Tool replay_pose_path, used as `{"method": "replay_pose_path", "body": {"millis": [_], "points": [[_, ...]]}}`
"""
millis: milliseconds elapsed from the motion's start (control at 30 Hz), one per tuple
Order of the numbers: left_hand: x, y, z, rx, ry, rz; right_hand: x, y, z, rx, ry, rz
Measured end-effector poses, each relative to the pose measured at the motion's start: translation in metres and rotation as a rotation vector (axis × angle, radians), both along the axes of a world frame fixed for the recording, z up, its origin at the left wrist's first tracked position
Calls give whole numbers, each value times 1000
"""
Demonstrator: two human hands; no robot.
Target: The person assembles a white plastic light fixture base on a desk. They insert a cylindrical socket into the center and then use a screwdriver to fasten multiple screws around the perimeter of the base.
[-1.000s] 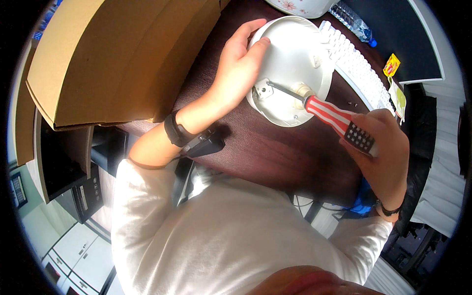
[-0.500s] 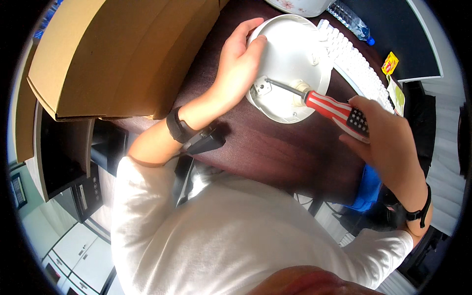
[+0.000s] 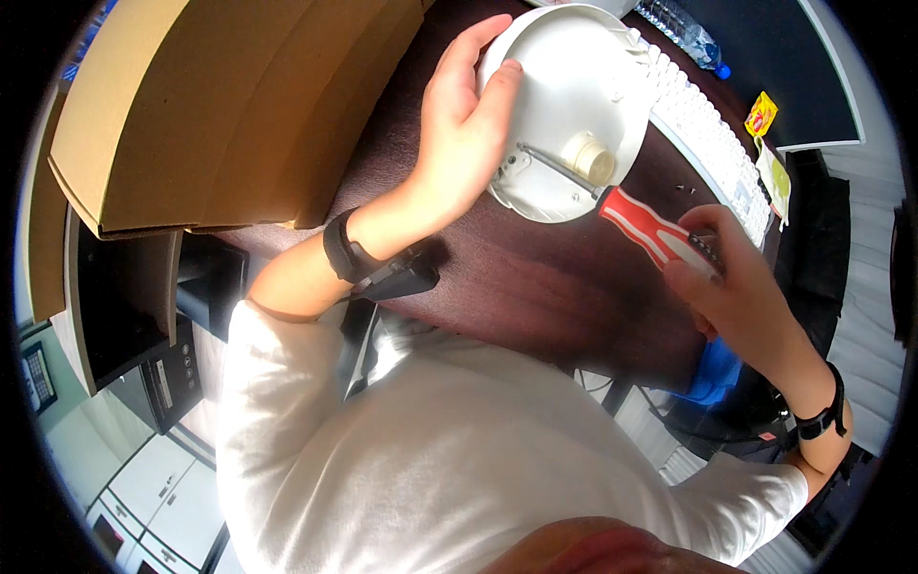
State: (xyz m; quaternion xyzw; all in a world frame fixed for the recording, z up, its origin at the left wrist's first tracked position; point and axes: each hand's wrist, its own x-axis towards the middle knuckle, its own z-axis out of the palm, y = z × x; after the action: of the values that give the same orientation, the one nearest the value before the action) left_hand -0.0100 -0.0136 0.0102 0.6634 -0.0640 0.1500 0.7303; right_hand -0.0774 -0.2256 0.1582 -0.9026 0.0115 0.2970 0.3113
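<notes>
This looks like an office, or maybe a desk room in a home, because there is a shiny brown desk (image 3: 535, 297) with a white keyboard (image 3: 703, 148) on it, what looks like a big dark screen (image 3: 794, 77) just behind, and white cupboards (image 3: 139, 478) with little handles.

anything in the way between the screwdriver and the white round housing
Nothing visible: the screwdriver in the right hand extends over the white housing, past the cream ring, while the left hand on the housing's left edge leaves it clear.
</notes>
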Motion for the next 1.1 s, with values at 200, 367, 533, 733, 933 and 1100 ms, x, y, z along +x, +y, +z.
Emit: {"method": "replay_pose_path", "body": {"millis": [200,367,533,733,933,1100], "points": [[-3,-2,10,-58,-20,30,-8,4,13,153,115,-50],[-3,-3,9,-67,5,21,-4,-9,6,394,341,-214],[-2,-4,9,-76,-14,13,-12,-7,0,420,413,-335],[-4,-4,10,-81,-14,15,-16,-1,2,258,298,-298],[-2,-4,9,-59,-25,17,-17,-7,0,372,276,-433],[-6,-5,11,-71,-28,5,-18,-3,0,-8,-506,218]]}}
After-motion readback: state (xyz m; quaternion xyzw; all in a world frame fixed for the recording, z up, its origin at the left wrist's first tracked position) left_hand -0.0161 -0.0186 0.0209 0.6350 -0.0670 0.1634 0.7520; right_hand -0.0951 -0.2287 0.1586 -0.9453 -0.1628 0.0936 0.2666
